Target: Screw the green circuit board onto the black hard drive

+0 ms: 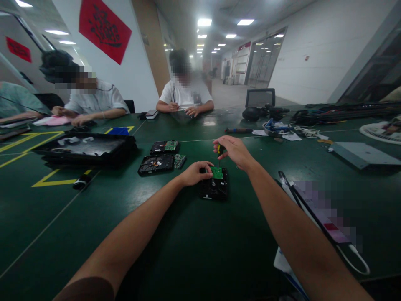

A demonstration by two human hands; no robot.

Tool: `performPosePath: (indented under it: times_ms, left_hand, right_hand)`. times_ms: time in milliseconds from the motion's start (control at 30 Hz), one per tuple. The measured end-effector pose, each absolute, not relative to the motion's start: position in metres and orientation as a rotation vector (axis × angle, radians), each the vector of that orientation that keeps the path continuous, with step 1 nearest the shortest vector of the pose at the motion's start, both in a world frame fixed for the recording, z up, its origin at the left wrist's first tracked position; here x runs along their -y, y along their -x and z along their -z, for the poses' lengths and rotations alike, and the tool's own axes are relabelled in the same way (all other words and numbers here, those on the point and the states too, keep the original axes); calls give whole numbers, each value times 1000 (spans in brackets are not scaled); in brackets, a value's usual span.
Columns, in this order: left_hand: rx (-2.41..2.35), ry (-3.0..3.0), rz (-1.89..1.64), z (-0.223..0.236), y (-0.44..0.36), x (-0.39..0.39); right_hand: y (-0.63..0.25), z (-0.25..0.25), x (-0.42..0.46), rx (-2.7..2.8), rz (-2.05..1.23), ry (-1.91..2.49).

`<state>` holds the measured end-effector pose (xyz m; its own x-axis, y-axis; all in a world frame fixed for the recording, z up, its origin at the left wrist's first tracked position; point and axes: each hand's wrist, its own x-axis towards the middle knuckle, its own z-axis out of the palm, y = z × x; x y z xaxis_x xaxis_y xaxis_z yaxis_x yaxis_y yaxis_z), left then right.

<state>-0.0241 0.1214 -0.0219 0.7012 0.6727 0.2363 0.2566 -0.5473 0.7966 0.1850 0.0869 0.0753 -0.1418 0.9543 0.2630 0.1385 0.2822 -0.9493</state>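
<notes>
A black hard drive (216, 191) lies on the green table in front of me, with a green circuit board (217, 172) at its far part. My left hand (198, 172) comes in from the left, its fingers bent and closed at the board's left edge. Above the board, my right hand (234, 151) grips a screwdriver (220, 149) with a yellow and black handle. The screwdriver points down, and its tip meets the board's far right area; the exact contact is too small to make out.
Two more hard drives (156, 164) and a small loose circuit board (179, 161) lie to the left. Farther left stands a black tray (84, 146). A silver box (365, 155), cables (310, 131) and a bagged item (322, 213) are on the right. Co-workers (184, 94) sit opposite.
</notes>
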Motion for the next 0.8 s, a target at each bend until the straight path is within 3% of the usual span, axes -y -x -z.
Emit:
performPosePath:
  times_ms: [233,800]
  left_hand:
    - [-700,-2142,-681,24,25,-123]
    - [-683,-2163,-693,27,25,-124]
  right_hand:
    - [-192,-77,-87,1572,-873,1123]
    - [-190,-79,-85,1564,-895,1095]
